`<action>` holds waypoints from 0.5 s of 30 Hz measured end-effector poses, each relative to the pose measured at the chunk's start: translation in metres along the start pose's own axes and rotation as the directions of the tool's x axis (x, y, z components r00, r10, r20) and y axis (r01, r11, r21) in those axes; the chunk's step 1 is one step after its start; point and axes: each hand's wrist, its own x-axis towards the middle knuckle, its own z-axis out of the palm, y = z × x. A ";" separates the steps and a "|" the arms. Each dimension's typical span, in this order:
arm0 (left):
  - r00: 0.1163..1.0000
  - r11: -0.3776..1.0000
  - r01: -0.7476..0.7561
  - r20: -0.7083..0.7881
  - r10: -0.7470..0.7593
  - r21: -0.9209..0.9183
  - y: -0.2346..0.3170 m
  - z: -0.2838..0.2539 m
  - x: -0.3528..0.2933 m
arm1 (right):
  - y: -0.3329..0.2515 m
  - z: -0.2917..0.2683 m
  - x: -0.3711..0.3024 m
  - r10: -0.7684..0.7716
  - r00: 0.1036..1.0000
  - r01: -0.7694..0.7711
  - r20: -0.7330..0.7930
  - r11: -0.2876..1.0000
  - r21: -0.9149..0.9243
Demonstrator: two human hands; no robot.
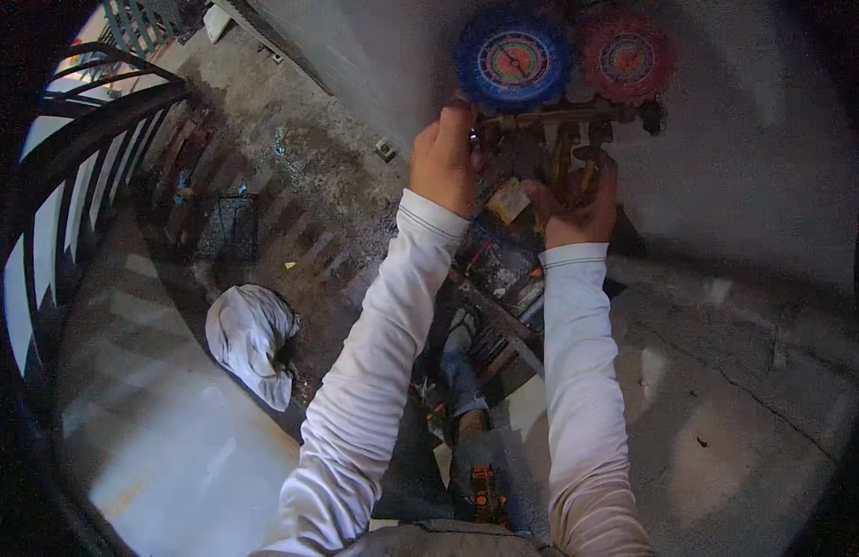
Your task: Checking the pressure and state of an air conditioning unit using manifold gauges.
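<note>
In front of the grey wall, both hands are raised to a manifold gauge set [552, 116] with a brass body. A blue-rimmed dial gauge [513, 61] sits on its left and a red-rimmed dial gauge [627, 59] on its right. My left hand [444, 160] is closed at the left end of the brass body, thumb uppermost, just under the blue gauge; its fingertips are partly hidden. Lower and to the right, my right hand [583, 212] curls around the brass hose fittings [567, 153] beneath the body. Shadow makes the fingers there hard to see.
Below the hands lies a dim jumble of tools and frame bars [504, 325]. A pale cloth bundle [251, 339] rests on the ground at left, with a dark crate [228, 225] beyond it. A black metal railing [104, 130] curves along the far left. An orange object [486, 497] is near my legs.
</note>
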 end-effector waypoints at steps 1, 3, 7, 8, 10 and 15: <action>1.000 1.000 -0.003 -0.003 0.003 0.003 -0.002 -0.003 0.000 | -0.001 0.003 0.000 0.142 0.990 -0.139 -0.013 0.977 0.160; 0.999 0.999 0.048 0.010 -0.048 0.002 0.002 0.000 -0.002 | 0.002 -0.002 -0.001 0.020 1.000 -0.020 0.011 1.000 0.003; 0.972 0.933 0.225 0.003 -0.234 -0.281 0.009 0.009 -0.003 | 0.010 -0.007 0.003 -0.123 0.987 0.110 0.103 0.987 0.121; 0.992 0.983 0.129 0.007 -0.129 -0.129 0.004 0.006 -0.002 | 0.007 -0.005 0.002 -0.122 0.987 0.109 0.104 0.987 0.121; 0.999 0.999 0.026 0.029 -0.026 0.025 -0.005 0.001 -0.002 | -0.002 0.002 0.000 0.084 0.996 -0.079 -0.004 0.947 0.310; 0.998 0.997 0.064 0.013 -0.063 -0.044 0.006 0.001 -0.004 | -0.005 0.002 -0.005 0.023 1.000 -0.024 0.007 0.987 0.160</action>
